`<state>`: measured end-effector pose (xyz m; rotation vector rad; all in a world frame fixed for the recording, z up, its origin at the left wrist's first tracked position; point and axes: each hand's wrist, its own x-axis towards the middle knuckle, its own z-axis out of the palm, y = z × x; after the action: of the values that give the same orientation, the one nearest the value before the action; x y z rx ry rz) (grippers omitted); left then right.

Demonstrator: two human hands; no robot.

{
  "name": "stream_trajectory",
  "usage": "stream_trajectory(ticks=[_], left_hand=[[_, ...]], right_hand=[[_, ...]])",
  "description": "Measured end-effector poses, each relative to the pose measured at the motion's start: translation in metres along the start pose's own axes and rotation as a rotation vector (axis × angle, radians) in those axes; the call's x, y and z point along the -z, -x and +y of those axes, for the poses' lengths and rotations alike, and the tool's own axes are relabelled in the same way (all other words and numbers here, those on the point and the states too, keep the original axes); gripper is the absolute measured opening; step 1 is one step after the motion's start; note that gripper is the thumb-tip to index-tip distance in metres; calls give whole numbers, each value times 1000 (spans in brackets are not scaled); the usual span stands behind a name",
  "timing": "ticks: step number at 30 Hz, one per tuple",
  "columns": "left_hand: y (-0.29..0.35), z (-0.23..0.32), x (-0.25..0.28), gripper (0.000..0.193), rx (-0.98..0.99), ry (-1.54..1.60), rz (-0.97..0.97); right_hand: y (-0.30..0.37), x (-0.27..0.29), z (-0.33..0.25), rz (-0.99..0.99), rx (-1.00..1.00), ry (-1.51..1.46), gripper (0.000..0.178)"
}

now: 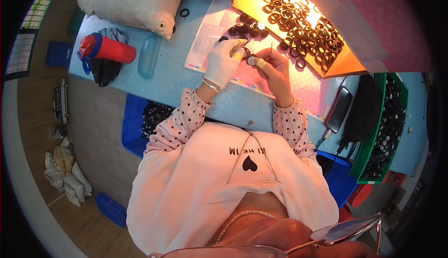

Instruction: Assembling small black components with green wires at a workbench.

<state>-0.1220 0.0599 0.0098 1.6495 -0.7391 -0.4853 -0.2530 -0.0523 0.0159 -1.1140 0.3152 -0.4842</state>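
Observation:
My left hand (pixel 220 63), in a white glove with yellow tape on the fingertips, is closed on a small black ring (pixel 247 51). Close beside it, my right hand (pixel 276 73) is bare apart from yellow tape on a finger. Its thumb and fingers pinch a small round black piece with a pale, shiny face (pixel 252 60). Something thin and pointed (pixel 271 47) sticks up at the right fingers; its kind is unclear. Beyond my hands lies a cluster of dark round pieces (pixel 252 28), some with shiny faces, on a printed sheet (pixel 200 52).
A brightly lit cardboard box (pixel 345 64) with many black rings (pixel 298 20) stands at the far right. Leftward are a white sack (pixel 130 6), red bottle (pixel 119 50) and clear blue case (pixel 149 56). A phone (pixel 339 108) and green bin (pixel 373 164) of small black parts sit right.

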Motion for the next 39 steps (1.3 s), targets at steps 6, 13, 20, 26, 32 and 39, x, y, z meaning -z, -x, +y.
stream_trajectory(ticks=[6, 13, 20, 26, 32, 39], left_hand=[[-1, 9, 2, 22, 241, 359, -156], [11, 8, -6, 25, -135, 117, -57], [12, 8, -3, 30, -76, -59, -112], [18, 19, -8, 43, -85, -213, -135], [22, 10, -17, 41, -211, -303, 1], [17, 20, -7, 29, -127, -290, -3]], right_hand=[[0, 1, 7, 101, 56, 134, 8], [-1, 1, 3, 157, 31, 177, 8], [-3, 2, 4, 120, -16, -14, 6], [-3, 2, 10, 114, -42, -76, 6], [-3, 1, 10, 113, -97, -72, 8], [-1, -3, 0, 51, -150, 12, 10]])
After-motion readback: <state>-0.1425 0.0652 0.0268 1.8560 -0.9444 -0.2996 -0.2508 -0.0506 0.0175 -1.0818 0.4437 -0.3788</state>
